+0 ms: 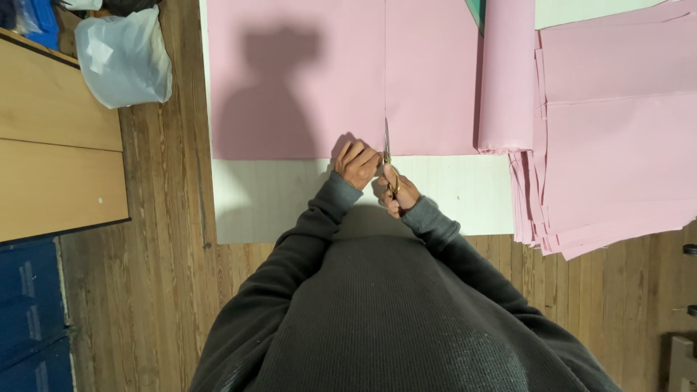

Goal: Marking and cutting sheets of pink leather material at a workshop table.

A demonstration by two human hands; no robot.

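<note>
A large pink paper sheet (298, 80) lies flat on a white board (268, 196) on the wooden floor. A straight line runs down the sheet from its far edge to its near edge. My right hand (399, 194) grips gold-handled scissors (388, 161) whose blades point away from me and enter the sheet's near edge on that line. My left hand (356, 162) rests with curled fingers on the near edge of the pink sheet, just left of the blades. Dark grey sleeves cover both arms.
A roll of pink paper (506, 72) lies right of the sheet. A stack of cut pink sheets (617, 138) sits at far right. A light wooden panel (51, 145) and a white plastic bag (123, 58) are at left, with blue items (29, 319) below.
</note>
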